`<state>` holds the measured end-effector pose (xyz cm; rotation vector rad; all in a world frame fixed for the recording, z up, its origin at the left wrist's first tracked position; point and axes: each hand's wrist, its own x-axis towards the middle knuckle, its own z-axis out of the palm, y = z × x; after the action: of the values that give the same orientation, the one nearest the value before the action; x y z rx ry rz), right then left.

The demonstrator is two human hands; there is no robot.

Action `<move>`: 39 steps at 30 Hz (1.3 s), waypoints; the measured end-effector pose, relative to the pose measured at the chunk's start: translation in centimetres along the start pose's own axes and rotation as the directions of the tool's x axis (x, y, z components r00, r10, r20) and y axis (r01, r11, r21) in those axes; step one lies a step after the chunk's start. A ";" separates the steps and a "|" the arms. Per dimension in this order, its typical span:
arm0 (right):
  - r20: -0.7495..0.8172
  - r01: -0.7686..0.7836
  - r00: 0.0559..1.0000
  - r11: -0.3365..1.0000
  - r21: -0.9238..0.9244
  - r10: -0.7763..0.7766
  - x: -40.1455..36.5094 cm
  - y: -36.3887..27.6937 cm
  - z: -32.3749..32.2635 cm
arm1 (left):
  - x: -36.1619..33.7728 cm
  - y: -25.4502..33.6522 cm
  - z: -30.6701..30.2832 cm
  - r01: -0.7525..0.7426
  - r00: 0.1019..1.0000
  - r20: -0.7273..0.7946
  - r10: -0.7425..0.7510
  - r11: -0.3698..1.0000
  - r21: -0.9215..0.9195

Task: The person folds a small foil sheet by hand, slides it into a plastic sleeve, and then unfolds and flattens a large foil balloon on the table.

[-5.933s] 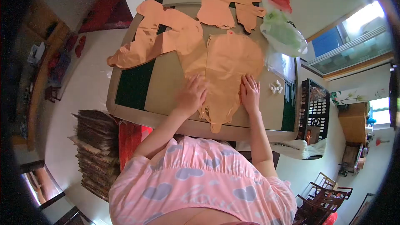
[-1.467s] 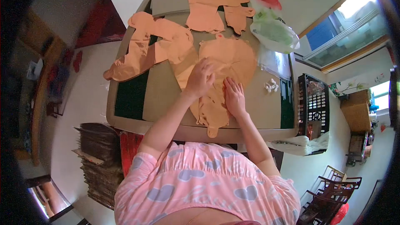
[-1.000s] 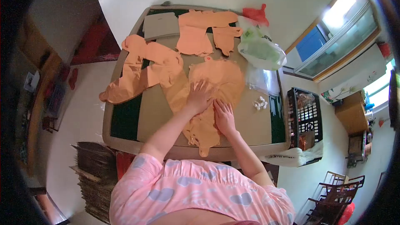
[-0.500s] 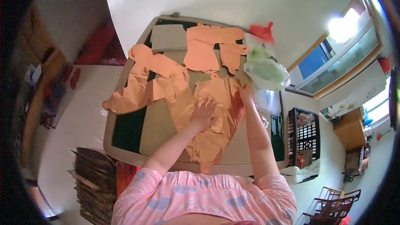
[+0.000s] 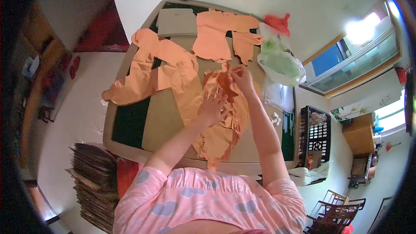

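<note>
The orange garment [image 5: 219, 136] lies on the table [image 5: 130, 121], its near tip hanging over the edge closest to us. Our left hand [image 5: 212, 109] rests on the garment's middle, open, with the fingers spread flat. Our right hand [image 5: 242, 79] pinches its far edge, lifted and turned back so a darker side shows. Left of the garment sprawls a long orange piece [image 5: 147, 69]. Beyond it lie another orange piece [image 5: 214, 34] and a grey board [image 5: 175, 21]. To its right are a green plastic bag [image 5: 279, 63] and small white bits [image 5: 276, 119].
</note>
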<state>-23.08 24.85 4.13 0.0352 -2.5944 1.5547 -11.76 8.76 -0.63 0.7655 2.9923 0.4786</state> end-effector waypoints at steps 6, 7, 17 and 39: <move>-0.027 0.130 0.991 0.991 -0.002 -0.130 -0.2 -0.8 4.5 | 0.3 -0.2 1.0 -0.027 0.996 -0.088 0.032 0.999 0.047; -0.020 0.192 0.981 0.981 -0.025 -0.192 -0.3 -1.2 5.3 | 0.2 -0.2 0.8 -0.035 0.996 -0.077 0.039 0.998 0.050; 0.254 -0.329 0.943 0.727 0.603 0.216 0.4 0.7 3.1 | -0.1 0.3 -1.1 -0.012 1.000 0.022 0.011 0.999 0.038; -0.051 0.113 0.987 0.884 -0.454 -0.152 -6.1 4.1 -2.6 | 0.0 0.2 0.0 -0.005 0.998 -0.066 0.009 0.998 0.059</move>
<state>-17.13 28.86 1.04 0.1007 -2.7461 0.8607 -11.67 8.96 -0.55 0.7800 3.0785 0.4261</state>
